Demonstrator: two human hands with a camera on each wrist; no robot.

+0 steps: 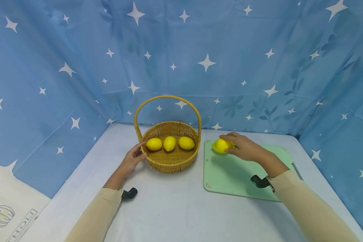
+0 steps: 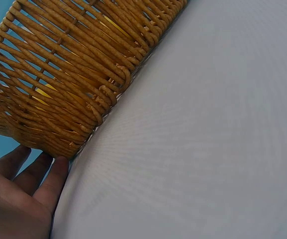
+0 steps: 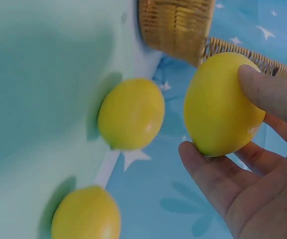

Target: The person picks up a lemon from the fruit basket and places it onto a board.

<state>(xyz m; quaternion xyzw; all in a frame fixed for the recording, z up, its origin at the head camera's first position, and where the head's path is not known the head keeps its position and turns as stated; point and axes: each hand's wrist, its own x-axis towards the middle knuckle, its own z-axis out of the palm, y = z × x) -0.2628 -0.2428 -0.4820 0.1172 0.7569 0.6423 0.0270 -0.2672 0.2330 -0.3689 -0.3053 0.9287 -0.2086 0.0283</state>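
Basket (image 1: 169, 166): three lemons inside (image 1: 169, 143), lying in a row; about half done, I judge
Green board (image 1: 230, 183): two more lemons (image 3: 131, 113) left on it (plain only in the right wrist view), plus the one in hand
Held lemon (image 3: 220, 104): above the board's far left part; plump, smooth, bright yellow, slightly glossy
Right hand (image 1: 243, 147): fingers part-curled, thumb opposite, pinching that lemon
Left hand (image 1: 131, 159): fingers loosely spread, touching the basket's left side

Basket (image 2: 98, 55) cropped at the left wrist view's upper left; lemon (image 3: 86, 214) cropped at the right wrist view's bottom left.
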